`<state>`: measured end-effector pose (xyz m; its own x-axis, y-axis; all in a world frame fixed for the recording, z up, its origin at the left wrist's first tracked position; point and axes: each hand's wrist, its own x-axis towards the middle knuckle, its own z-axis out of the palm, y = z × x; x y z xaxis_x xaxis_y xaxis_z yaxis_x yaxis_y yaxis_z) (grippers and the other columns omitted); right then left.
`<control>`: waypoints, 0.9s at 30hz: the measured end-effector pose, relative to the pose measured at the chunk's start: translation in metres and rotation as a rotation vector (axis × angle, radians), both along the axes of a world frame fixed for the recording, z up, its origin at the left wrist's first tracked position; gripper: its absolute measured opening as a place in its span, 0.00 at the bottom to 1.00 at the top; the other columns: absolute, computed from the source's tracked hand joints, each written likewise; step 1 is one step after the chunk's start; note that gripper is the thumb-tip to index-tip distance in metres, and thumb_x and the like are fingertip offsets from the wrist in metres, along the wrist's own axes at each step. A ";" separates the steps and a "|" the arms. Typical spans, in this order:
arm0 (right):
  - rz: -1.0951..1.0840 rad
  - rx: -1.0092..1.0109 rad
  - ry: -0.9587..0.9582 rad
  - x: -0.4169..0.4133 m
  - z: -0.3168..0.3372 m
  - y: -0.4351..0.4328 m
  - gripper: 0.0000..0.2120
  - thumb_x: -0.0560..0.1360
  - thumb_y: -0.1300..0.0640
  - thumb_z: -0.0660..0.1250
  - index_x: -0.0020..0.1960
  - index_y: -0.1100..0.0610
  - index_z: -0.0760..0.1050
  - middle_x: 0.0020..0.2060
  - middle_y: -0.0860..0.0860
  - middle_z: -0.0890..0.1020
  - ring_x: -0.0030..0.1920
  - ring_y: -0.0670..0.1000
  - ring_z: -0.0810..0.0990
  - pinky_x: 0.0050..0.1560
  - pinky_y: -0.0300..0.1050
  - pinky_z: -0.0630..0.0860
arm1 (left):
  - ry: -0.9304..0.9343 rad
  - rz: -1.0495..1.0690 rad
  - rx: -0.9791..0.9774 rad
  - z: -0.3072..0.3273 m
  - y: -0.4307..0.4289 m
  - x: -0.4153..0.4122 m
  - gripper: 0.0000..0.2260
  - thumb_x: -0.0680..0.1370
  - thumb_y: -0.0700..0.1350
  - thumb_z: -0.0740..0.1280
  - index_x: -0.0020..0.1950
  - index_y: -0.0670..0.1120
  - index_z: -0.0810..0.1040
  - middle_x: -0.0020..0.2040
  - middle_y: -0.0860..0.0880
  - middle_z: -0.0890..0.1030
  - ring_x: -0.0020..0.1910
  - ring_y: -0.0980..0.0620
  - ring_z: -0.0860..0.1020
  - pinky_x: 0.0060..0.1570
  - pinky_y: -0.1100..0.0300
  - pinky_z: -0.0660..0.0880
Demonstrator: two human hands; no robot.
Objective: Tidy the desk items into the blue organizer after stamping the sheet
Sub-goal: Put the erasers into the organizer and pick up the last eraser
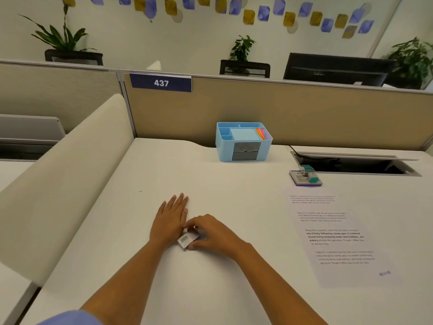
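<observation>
My left hand (172,218) lies flat and open on the white desk, fingers together pointing away. Beside it my right hand (212,233) grips a small box with a barcode label (187,240) that rests on the desk between the two hands. The blue organizer (243,141) stands at the back of the desk against the partition, with two grey drawers in front, a blue pad on top and coloured strips in a right compartment. A printed sheet (337,235) lies to the right with a small stamp mark near its lower corner. A purple ink pad with a teal stamp (305,178) sits beyond the sheet.
A cable well (356,164) opens in the desk at the right rear with a black cable running into it. A beige partition with a "437" sign (161,82) bounds the back. A cream divider (70,174) bounds the left side.
</observation>
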<state>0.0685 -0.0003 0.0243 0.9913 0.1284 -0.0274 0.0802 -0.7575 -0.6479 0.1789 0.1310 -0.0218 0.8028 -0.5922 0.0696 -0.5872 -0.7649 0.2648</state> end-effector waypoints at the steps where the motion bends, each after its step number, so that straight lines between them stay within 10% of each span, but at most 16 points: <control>1: 0.006 -0.008 -0.002 0.002 0.000 -0.001 0.23 0.70 0.51 0.73 0.63 0.49 0.72 0.57 0.47 0.78 0.57 0.46 0.72 0.58 0.40 0.70 | 0.002 0.006 -0.003 0.000 0.000 0.000 0.37 0.68 0.58 0.29 0.76 0.51 0.50 0.77 0.54 0.51 0.77 0.54 0.49 0.75 0.56 0.46; 13: -0.424 0.888 0.002 0.038 0.024 -0.037 0.11 0.76 0.57 0.67 0.57 0.55 0.78 0.48 0.51 0.80 0.48 0.49 0.81 0.54 0.36 0.79 | 0.009 0.064 -0.039 -0.001 -0.012 0.009 0.38 0.68 0.58 0.29 0.76 0.53 0.52 0.77 0.56 0.53 0.76 0.56 0.50 0.74 0.58 0.45; 27: -0.939 0.595 -0.262 0.166 0.089 -0.130 0.15 0.73 0.51 0.70 0.56 0.57 0.79 0.55 0.54 0.81 0.53 0.50 0.78 0.48 0.40 0.76 | 0.046 0.043 -0.075 0.008 -0.051 0.053 0.39 0.66 0.59 0.27 0.76 0.51 0.48 0.77 0.55 0.49 0.77 0.57 0.46 0.74 0.59 0.41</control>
